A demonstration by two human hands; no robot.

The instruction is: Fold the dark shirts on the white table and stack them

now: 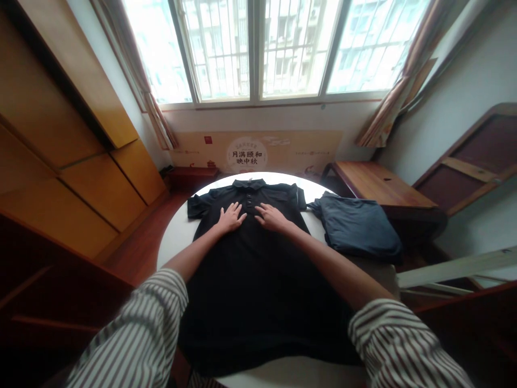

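A black polo shirt (258, 291) lies spread front side up on a round white table (173, 237), its collar at the far edge and its hem near me. My left hand (231, 217) rests flat on the chest, left of the button placket, fingers spread. On the other side of the placket, my right hand (271, 216) touches the cloth with its fingers stretched out. Neither hand grips anything. Both short sleeves stick out to the sides near the collar.
Dark blue-grey folded clothing (359, 223) sits at the table's right side. Beyond it stand a low wooden table (383, 183) and a leaning framed panel (472, 156). Wooden cabinets (100, 188) line the left. A printed banner (258, 151) hangs below the barred window.
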